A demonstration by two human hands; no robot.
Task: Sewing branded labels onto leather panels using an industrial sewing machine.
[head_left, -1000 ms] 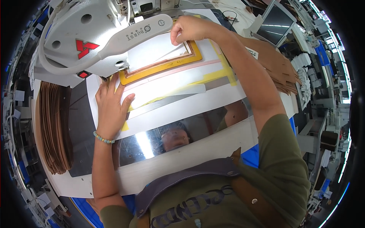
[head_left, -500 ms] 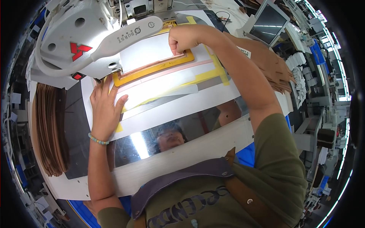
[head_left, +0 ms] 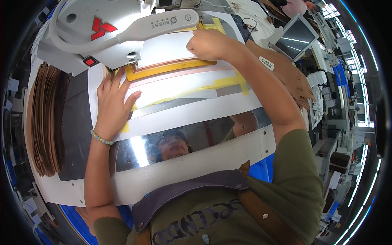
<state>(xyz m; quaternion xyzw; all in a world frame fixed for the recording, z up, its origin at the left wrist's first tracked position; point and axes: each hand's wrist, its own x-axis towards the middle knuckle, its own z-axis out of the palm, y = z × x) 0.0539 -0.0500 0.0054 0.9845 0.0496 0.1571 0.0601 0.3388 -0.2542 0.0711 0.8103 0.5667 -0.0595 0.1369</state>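
Observation:
My left hand (head_left: pixel 112 102) lies flat with its fingers spread on a large white sheet (head_left: pixel 163 109), its fingertips beside the left end of a yellow frame (head_left: pixel 171 70). A bead bracelet (head_left: pixel 102 138) circles that wrist. My right hand (head_left: pixel 210 44) is curled, knuckles up, over the right side of the frame. Its fingertips are tucked under, so what they pinch, if anything, is hidden. Inside the frame is a white panel (head_left: pixel 163 47), with a brown strip along the near bar. Yellow tape (head_left: pixel 228 81) and a translucent strip (head_left: pixel 196 94) lie nearer me.
A white sewing machine head (head_left: pixel 85 36) with a grey lamp (head_left: pixel 159 25) overhangs the far left. Brown pieces are stacked at left (head_left: pixel 47 118), with more brown pieces (head_left: pixel 281 77) at right below a screen (head_left: pixel 295 36). A shiny metal plate (head_left: pixel 204 134) borders the near edge.
The view has shifted slightly. My right hand has turned and drawn its fingertips back from the frame's near bar, curling more tightly. My left hand stays flat at the frame's left end.

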